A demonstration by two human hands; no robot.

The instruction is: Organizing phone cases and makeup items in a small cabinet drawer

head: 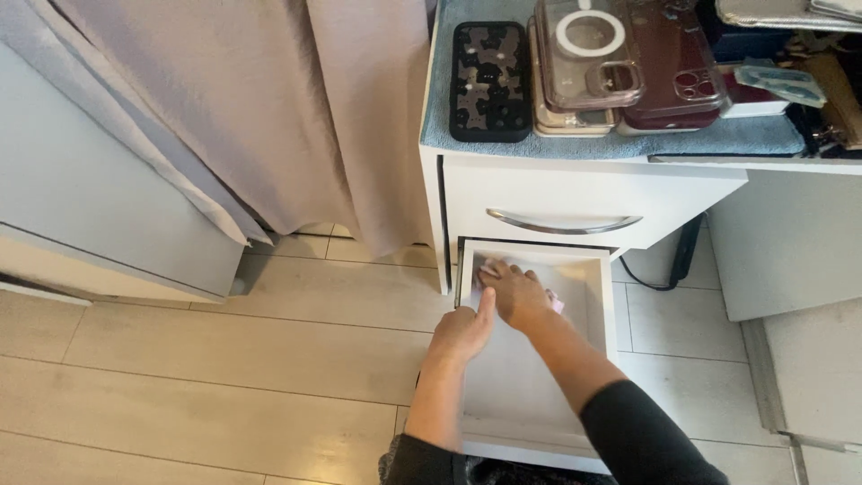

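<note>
Right hand (516,292) perhaps wiping open drawer (595,296), wood floor (224,359)

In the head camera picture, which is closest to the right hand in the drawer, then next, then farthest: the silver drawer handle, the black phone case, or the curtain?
From the right hand:
1. Silver drawer handle, just above it.
2. Black phone case, up on the cabinet top.
3. Curtain, far off to the left.

No packages, labels, signs or screens showed — only phone cases (584,67) lay on the cabinet top.
</note>
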